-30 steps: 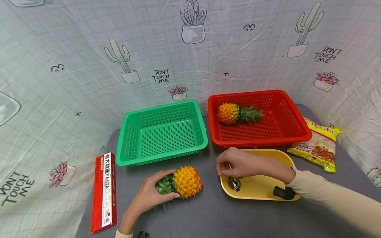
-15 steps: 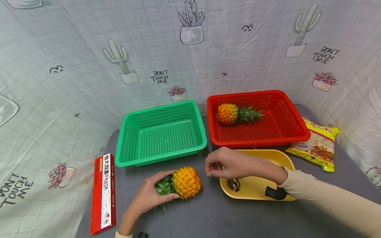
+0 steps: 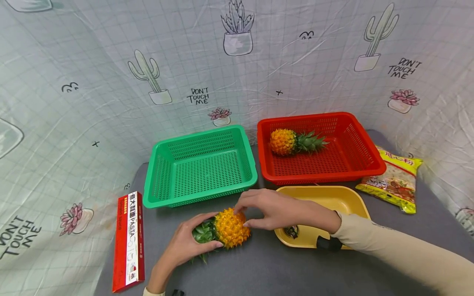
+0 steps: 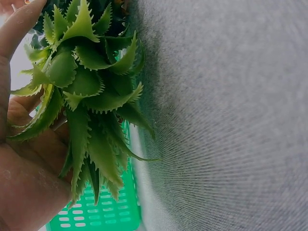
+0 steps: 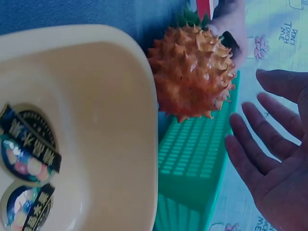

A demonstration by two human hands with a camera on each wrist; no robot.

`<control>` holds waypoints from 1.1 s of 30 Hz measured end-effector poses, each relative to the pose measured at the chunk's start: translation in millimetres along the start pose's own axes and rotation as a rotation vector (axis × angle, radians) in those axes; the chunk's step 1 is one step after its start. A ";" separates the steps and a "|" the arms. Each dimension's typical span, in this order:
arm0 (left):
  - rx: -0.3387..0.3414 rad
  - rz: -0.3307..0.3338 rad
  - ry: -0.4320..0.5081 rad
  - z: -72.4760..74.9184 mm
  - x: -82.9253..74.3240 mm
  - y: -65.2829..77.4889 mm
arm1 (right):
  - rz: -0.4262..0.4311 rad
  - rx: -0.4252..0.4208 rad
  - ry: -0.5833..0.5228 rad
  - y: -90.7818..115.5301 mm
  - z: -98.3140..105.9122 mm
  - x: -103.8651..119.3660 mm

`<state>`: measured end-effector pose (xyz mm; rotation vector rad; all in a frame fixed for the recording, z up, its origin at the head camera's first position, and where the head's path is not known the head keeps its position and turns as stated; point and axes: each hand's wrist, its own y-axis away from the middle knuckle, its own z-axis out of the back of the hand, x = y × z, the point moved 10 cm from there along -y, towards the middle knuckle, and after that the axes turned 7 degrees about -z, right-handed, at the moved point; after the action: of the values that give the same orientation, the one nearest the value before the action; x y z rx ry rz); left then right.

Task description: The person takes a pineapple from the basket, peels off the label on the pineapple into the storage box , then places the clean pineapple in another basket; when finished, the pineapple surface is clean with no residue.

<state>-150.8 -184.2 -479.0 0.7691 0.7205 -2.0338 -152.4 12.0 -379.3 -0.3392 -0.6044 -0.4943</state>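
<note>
A small orange pineapple point(image 3: 230, 231) lies on its side at the front of the grey table. My left hand point(image 3: 187, 238) holds it round its leafy green crown point(image 4: 91, 96), thumb in front and fingers behind. Over the fruit's rounded end reaches my right hand point(image 3: 268, 210), its fingers spread and slightly bent. In the right wrist view that hand point(image 5: 284, 187) holds nothing, and whether its fingertips touch the pineapple I cannot tell. Another pineapple point(image 3: 283, 142) lies in the red basket point(image 3: 322, 179).
A green basket point(image 3: 201, 194) stands behind my left hand. Under my right forearm sits a pale yellow tray point(image 3: 337, 201) with round dark labels point(image 5: 29, 144) inside. A red pasta box point(image 3: 127, 242) is at left, a yellow noodle bag point(image 3: 394, 181) at right. Printed cloth hangs behind.
My right hand has moved left from above the yellow tray to the pineapple, and its curled fingers have spread. My left hand and the pineapple have stayed in place.
</note>
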 end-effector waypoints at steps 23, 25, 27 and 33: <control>-0.009 0.015 0.014 1.2 -0.2 -0.8 | -0.124 0.116 0.108 -28.6 -47.1 -12.2; -0.008 0.019 0.014 1.2 -0.4 -1.1 | -0.126 0.131 0.125 -30.5 -50.3 -13.1; -0.008 0.022 0.017 1.1 -0.5 -1.1 | -0.125 0.144 0.142 -31.6 -53.9 -14.1; -0.007 0.030 0.030 1.9 -0.2 -0.3 | -0.117 0.151 0.166 -34.9 -61.8 -14.1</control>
<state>-151.4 -185.3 -477.5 0.8035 0.7288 -1.9951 -153.0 -39.4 -430.2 -0.1179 -0.4983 -0.5798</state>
